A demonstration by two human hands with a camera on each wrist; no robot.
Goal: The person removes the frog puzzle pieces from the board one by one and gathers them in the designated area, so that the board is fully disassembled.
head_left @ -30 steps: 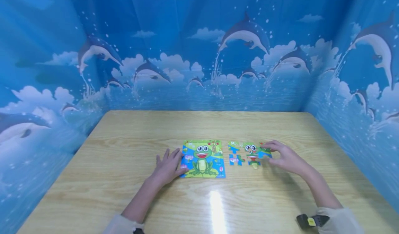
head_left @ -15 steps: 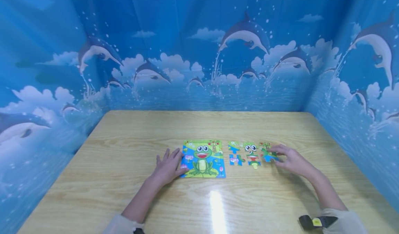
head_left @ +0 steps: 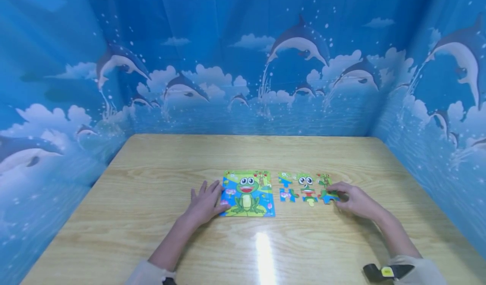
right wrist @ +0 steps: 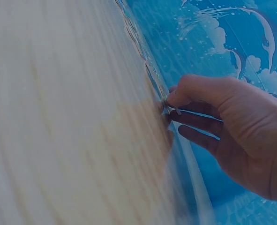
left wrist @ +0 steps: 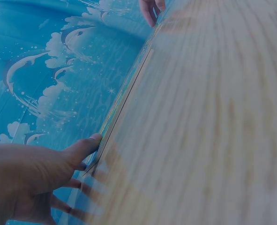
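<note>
In the head view a frog picture puzzle board [head_left: 247,194] lies flat on the wooden table. My left hand [head_left: 205,204] rests at its left side, fingers spread, thumb over the lower left edge; the left wrist view shows the thumb [left wrist: 84,149] on that edge. Right of the board, my right hand [head_left: 356,201] pinches a blue and green puzzle piece [head_left: 328,196] by its right side. This piece sits just below a piece with red apples [head_left: 324,177]. In the right wrist view the thumb and fingers of my right hand [right wrist: 232,126] meet low over the table.
Between the board and my right hand lie several loose pieces: one with the frog's eyes [head_left: 305,179], one with its mouth and belly [head_left: 309,199], a blue corner piece [head_left: 284,178] and a pink flower piece [head_left: 287,195]. A dolphin-print curtain [head_left: 243,86] surrounds the table [head_left: 182,158].
My right hand has shifted right and slightly toward me with the blue and green puzzle piece, which has moved off the apple piece and turned to line up below it. The left hand stays still.
</note>
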